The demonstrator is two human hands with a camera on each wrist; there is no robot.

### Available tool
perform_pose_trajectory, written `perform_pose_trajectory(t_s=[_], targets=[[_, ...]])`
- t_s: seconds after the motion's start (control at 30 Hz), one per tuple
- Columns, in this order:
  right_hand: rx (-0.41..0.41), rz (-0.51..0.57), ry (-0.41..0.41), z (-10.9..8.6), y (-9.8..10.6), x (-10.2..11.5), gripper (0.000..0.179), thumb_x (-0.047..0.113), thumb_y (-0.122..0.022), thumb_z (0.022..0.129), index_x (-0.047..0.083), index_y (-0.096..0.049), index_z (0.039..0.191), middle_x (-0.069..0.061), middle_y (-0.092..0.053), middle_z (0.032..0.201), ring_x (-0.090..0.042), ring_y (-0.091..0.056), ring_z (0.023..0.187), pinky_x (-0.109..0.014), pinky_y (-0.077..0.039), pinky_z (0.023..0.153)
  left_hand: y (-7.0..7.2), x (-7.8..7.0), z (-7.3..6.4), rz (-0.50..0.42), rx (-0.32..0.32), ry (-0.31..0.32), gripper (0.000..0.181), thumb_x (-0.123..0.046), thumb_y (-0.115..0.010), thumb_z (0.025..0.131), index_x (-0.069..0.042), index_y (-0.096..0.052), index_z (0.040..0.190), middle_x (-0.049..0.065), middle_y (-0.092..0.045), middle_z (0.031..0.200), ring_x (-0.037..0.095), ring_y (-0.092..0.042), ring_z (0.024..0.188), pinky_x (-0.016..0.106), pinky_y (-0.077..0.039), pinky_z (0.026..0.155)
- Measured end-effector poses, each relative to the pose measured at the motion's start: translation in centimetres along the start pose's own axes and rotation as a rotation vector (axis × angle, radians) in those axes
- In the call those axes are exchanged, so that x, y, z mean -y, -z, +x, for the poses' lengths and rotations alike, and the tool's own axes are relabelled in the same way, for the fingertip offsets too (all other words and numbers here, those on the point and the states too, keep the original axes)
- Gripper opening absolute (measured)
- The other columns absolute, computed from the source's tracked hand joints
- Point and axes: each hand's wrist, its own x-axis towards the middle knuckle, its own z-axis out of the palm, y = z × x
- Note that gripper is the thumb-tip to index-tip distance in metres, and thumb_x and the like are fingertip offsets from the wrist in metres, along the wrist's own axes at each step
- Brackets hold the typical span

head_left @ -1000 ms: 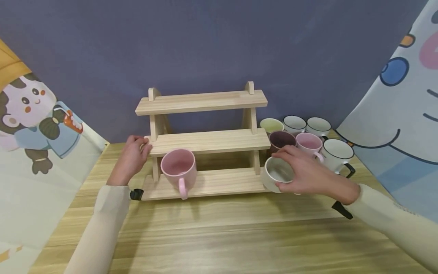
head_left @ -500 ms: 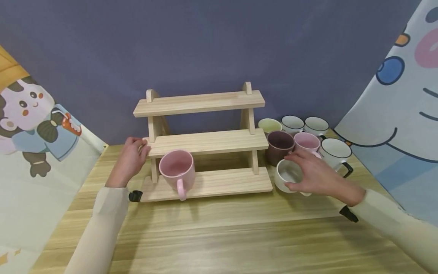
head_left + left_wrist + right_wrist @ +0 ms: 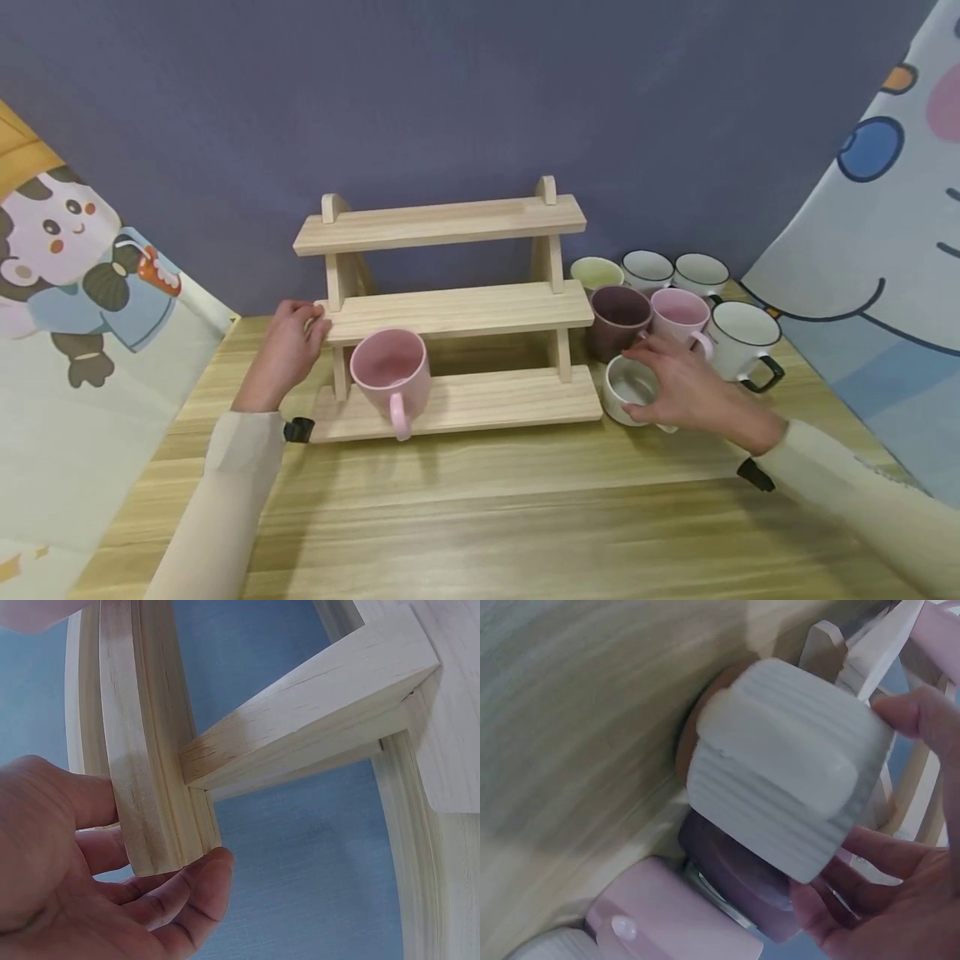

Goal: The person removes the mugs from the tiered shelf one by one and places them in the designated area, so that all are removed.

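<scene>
My left hand (image 3: 283, 354) grips the left end of the middle board of a three-tier wooden shelf (image 3: 457, 308). In the left wrist view, the thumb lies on one side of that board (image 3: 139, 765) and the fingers curl round its end. With thumb and fingers, my right hand (image 3: 690, 387) holds a small white ribbed mug (image 3: 780, 765) by its rim, just right of the bottom board. Its handle points toward the right wrist camera, and its brown base is at or close to the table. A pink mug (image 3: 390, 379) stands on the bottom board's left part, handle forward.
Behind the right hand stand a dark purple mug (image 3: 618, 321), another pink mug (image 3: 678, 312), a yellow-green one (image 3: 596, 271) and several white mugs with dark rims (image 3: 742, 325). A dark cloth wall (image 3: 450, 100) rises behind the wooden table (image 3: 465, 517).
The right hand has carried the white mug from the bottom board's right end rightward and down beside the shelf, still holding it. The left hand keeps its grip on the shelf.
</scene>
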Motion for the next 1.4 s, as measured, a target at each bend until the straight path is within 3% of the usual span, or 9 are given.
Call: perform_pose_trajectory(t_s=[0.2,0.5,0.93,1.07,1.4], targets=[[-0.025,-0.006,0.01,0.1,-0.3,-0.2,0.06,0.033,-0.085,0.059,-0.001,-0.068,0.105,-0.019,-0.061,0.108,-0.041,-0.047,0.107,-0.055,-0.037,0.082,0.0,0.0,0.0,0.005,-0.009,-0.027,0.034,-0.009,-0.052,0.097,0.019,-0.053,0.117,0.032,-0.044,0.116,0.046,-0.044,0.11,0.056,-0.036,0.095],[0.03,0.006,0.031,0.1,-0.2,-0.1,0.047,0.029,-0.081,0.072,-0.001,-0.069,0.106,-0.027,-0.058,0.119,-0.044,-0.047,0.114,-0.059,-0.039,0.088,-0.1,0.0,0.0,-0.006,-0.013,-0.028,0.035,-0.01,-0.052,0.097,0.018,-0.054,0.117,0.032,-0.043,0.116,0.045,-0.043,0.11,0.056,-0.036,0.095],[-0.101,0.076,0.116,0.9,-0.1,1.4,0.026,0.026,-0.079,0.075,0.007,-0.071,0.092,-0.015,-0.06,0.111,-0.034,-0.048,0.107,-0.05,-0.041,0.086,-0.1,0.1,-0.1,-0.013,-0.038,-0.03,0.033,-0.01,-0.053,0.097,0.017,-0.056,0.115,0.031,-0.044,0.114,0.045,-0.046,0.107,0.054,-0.038,0.094],[-0.119,0.087,0.148,1.3,0.2,2.6,0.027,0.027,-0.078,0.075,0.006,-0.071,0.09,-0.015,-0.06,0.11,-0.035,-0.048,0.109,-0.05,-0.04,0.089,0.0,0.0,-0.1,-0.015,-0.031,-0.028,0.033,-0.01,-0.053,0.097,0.017,-0.055,0.115,0.031,-0.044,0.115,0.045,-0.046,0.108,0.054,-0.038,0.094],[-0.064,0.074,0.185,3.0,1.0,4.9,0.036,0.039,-0.072,0.082,0.009,-0.07,0.101,-0.01,-0.056,0.119,-0.024,-0.044,0.105,-0.041,-0.042,0.084,0.0,0.1,0.0,-0.015,-0.015,-0.018,0.034,-0.01,-0.052,0.098,0.017,-0.054,0.116,0.031,-0.044,0.116,0.045,-0.046,0.109,0.054,-0.037,0.095]])
